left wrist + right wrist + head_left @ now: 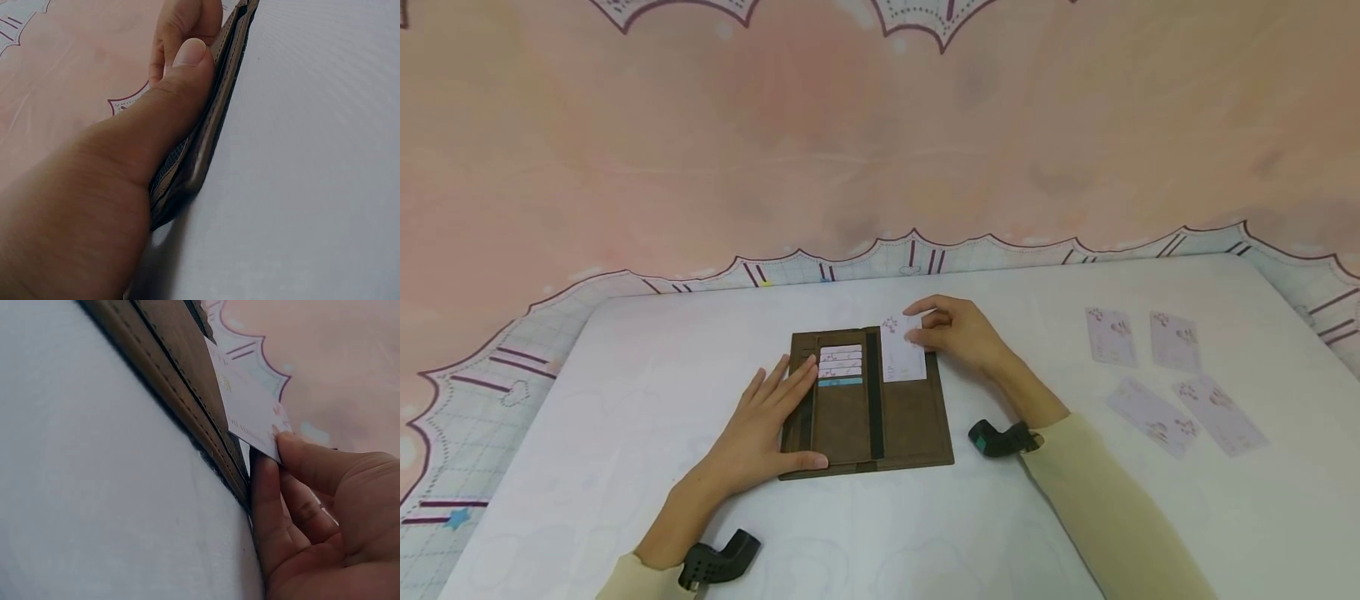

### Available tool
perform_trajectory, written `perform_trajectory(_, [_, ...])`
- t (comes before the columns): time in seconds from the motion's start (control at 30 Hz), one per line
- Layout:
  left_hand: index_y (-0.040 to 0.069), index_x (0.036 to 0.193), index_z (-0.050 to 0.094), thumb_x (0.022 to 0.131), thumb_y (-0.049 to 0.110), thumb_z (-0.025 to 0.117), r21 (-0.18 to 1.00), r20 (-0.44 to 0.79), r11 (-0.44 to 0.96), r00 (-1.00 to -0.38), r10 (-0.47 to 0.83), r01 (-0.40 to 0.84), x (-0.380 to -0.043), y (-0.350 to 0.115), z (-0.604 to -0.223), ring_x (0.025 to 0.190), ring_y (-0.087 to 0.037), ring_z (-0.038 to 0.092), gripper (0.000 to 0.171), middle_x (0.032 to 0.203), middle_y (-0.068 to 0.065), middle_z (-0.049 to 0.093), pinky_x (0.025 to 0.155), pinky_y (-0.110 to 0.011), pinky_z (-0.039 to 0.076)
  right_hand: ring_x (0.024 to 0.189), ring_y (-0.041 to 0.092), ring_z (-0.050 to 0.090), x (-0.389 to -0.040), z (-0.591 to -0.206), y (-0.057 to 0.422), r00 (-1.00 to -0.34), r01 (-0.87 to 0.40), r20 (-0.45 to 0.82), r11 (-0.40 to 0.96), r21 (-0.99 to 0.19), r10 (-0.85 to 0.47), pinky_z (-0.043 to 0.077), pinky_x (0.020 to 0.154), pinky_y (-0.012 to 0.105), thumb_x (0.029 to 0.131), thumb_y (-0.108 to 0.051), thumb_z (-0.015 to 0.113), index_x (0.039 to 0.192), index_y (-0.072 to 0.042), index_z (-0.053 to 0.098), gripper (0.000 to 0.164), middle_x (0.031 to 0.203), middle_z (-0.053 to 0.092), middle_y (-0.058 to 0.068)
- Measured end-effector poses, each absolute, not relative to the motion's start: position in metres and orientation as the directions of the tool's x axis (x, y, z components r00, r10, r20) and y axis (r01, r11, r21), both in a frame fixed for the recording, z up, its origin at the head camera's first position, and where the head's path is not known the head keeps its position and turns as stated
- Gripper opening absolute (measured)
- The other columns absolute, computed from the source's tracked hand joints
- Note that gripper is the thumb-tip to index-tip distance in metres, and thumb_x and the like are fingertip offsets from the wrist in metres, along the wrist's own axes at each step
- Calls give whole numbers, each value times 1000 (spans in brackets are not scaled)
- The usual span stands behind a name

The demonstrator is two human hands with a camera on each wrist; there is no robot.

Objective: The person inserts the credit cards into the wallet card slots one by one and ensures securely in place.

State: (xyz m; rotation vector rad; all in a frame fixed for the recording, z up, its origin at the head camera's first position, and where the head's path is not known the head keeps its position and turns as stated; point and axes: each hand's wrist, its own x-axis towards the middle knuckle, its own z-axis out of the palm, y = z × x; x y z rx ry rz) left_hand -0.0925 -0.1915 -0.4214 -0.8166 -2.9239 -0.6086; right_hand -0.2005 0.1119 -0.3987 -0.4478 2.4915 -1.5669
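On the brown wallet [912,425], spread left fingers [796,386] rest, and the right fingers [931,337] pinch a white card [900,357] over it.

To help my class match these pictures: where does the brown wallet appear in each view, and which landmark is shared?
Head: the brown wallet lies open, just below centre.
Left wrist: the brown wallet slants edge-on from the top edge past the middle, beside the left hand.
Right wrist: the brown wallet slants from top left to right of centre.
Shared landmark: the right hand, visible in all three views.
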Motion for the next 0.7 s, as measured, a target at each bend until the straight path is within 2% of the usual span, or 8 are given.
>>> perform_trajectory(0.5, [10,153,23,69,62,75,358,160,777,-854,495,518,-93,-192,-422,145,-32,6,111,158,-3,18,114,-51,0,75,18,59,-202,-399,114,-926,-210,20,469,-858,-378,49,69,29,84,-13,74,110,-10,69,26,87,64,5])
perform_trajectory(0.7, [10,153,24,69,62,75,360,162,775,-853,496,519,-93,-192,-423,145,-32,6,110,158,-3,19,114,-51,0,78,19,57,-203,-398,116,-920,-230,19,502,-834,-391,48,70,30,85,-14,74,105,-14,71,21,86,62,4])
